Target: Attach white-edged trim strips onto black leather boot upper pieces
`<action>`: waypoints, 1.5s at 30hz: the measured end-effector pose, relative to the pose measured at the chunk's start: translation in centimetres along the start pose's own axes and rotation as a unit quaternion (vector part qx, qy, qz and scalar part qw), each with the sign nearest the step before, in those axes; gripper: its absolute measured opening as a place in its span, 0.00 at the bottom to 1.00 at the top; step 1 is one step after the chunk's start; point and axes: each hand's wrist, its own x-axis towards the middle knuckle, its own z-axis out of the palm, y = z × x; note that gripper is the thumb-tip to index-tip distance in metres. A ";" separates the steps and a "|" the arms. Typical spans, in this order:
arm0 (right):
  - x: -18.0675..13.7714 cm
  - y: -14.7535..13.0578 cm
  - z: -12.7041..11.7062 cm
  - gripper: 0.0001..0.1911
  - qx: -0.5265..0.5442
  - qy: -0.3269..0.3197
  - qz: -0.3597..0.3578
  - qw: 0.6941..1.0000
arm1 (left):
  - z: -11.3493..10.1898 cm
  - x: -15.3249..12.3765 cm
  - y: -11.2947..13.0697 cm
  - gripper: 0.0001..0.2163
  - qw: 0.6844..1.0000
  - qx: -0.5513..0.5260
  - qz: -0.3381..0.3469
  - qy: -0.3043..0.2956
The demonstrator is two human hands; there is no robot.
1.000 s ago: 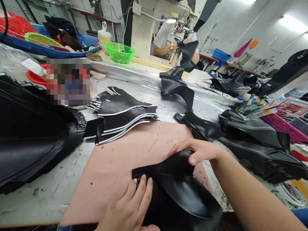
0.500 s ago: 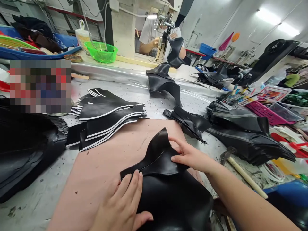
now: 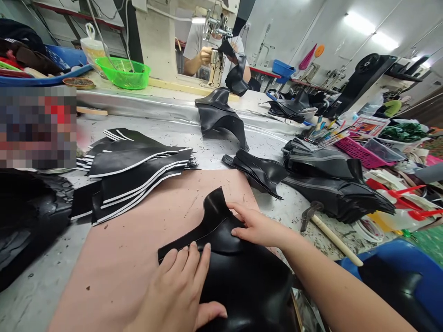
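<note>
Black, glossy and leather-like, the panel (image 3: 238,267) lies over the pink board (image 3: 128,230) at the near side of the table (image 3: 31,295). Your left hand (image 3: 183,276) rests flat on it, fingers slightly parted, gripping nothing; your right hand (image 3: 259,226) seems to pinch its edge between thumb and fingers. Uneven pressure could skew or crease the narrow end (image 3: 183,239), and any overhang might drag it. Your right fingertips are partly hidden, the panel's lower end is cut off, and whether it's folded or layered can't be told

panel (image 3: 245,272): black | board (image 3: 117,251): pink | stack (image 3: 121,160): black, white-edged | basket (image 3: 121,79): green
</note>
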 end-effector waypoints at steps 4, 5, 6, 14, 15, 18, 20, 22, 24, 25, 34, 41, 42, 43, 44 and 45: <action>0.2 -0.3 -0.2 0.35 0.007 0.017 0.017 1.000 | 0.0 0.7 0.5 0.37 1.000 -0.011 0.012 0.000; 0.2 -0.4 -0.3 0.34 0.007 0.027 0.020 0.999 | 0.0 0.8 0.6 0.38 1.000 -0.011 0.017 0.000; 0.3 -0.4 -0.3 0.34 0.001 0.037 0.023 0.999 | 0.0 0.9 0.6 0.38 1.000 -0.011 0.022 0.001; 0.7 0.5 0.1 0.31 -0.069 0.097 0.001 0.993 | 0.4 1.9 1.1 0.38 0.999 -0.003 0.032 -0.012; 0.6 0.7 -0.1 0.30 -0.060 0.103 0.002 0.993 | 0.5 2.0 1.2 0.37 0.999 -0.008 0.041 -0.007; 0.0 1.6 -1.1 0.20 0.009 0.093 0.032 0.995 | 1.0 1.9 1.3 0.38 0.997 -0.022 0.069 0.012; -0.6 2.2 -2.0 0.13 0.065 0.062 0.056 0.994 | 1.3 1.9 1.4 0.40 0.996 -0.018 0.085 0.015; -1.2 2.7 -2.6 0.10 0.095 0.042 0.070 0.992 | 1.6 2.0 1.4 0.42 0.995 -0.011 0.102 0.018; -1.7 3.0 -2.9 0.10 0.112 0.038 0.076 0.990 | 1.7 2.3 1.4 0.42 0.994 -0.008 0.109 0.023; -1.8 3.1 -2.9 0.11 0.115 0.039 0.077 0.990 | 1.7 2.4 1.4 0.42 0.994 -0.008 0.108 0.028; -1.8 3.5 -1.7 0.10 0.026 0.114 0.072 0.991 | 1.8 2.6 2.1 0.36 0.991 0.016 0.121 0.049; -4.2 3.3 1.9 0.07 -0.221 0.250 -0.098 0.937 | 2.4 2.9 2.9 0.39 0.998 -0.033 0.052 0.001; -4.6 3.5 2.7 0.11 -0.277 0.262 -0.152 0.912 | 2.5 3.0 2.9 0.38 0.998 -0.047 0.037 -0.010; -5.1 3.7 3.4 0.14 -0.320 0.267 -0.194 0.888 | 2.5 3.0 3.0 0.38 0.998 -0.057 0.026 -0.020; -5.5 3.8 4.0 0.17 -0.345 0.269 -0.217 0.873 | 2.4 3.0 2.9 0.38 0.997 -0.065 0.025 -0.027; -5.8 3.9 4.5 0.19 -0.361 0.271 -0.227 0.863 | 2.4 2.9 2.8 0.37 0.996 -0.072 0.028 -0.033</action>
